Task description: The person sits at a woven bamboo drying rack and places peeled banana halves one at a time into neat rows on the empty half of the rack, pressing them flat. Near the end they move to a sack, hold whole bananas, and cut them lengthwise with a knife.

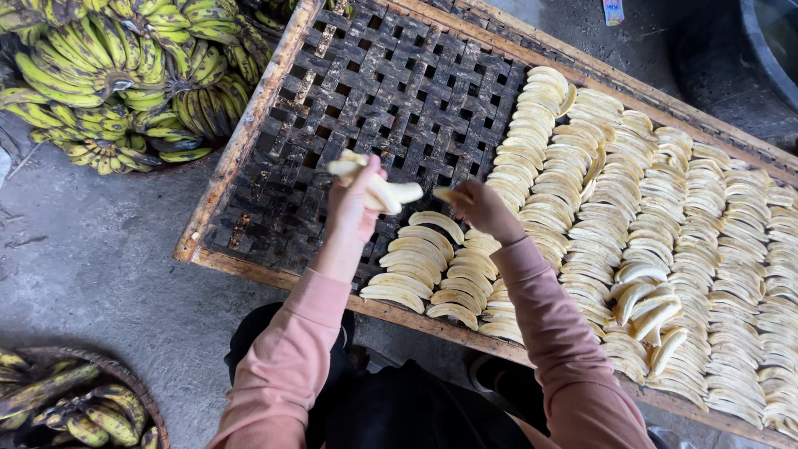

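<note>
My left hand (351,208) is raised over the woven drying tray (249,141) and grips a small stack of pale peeled banana slices (378,189). Just to the right, my right hand (486,212) pinches one thin banana slice (449,195) above the newest row. Below both hands lies a short row of slices (420,270) on the dark lattice. Long overlapping rows of slices (632,241) cover the tray's right half. Both arms wear pink sleeves.
Bunches of green-yellow bananas (125,75) are piled on the concrete floor at top left. A round basket (75,403) with more bananas sits at bottom left. A dark tub rim (769,46) shows at top right. The tray's left lattice part holds no slices.
</note>
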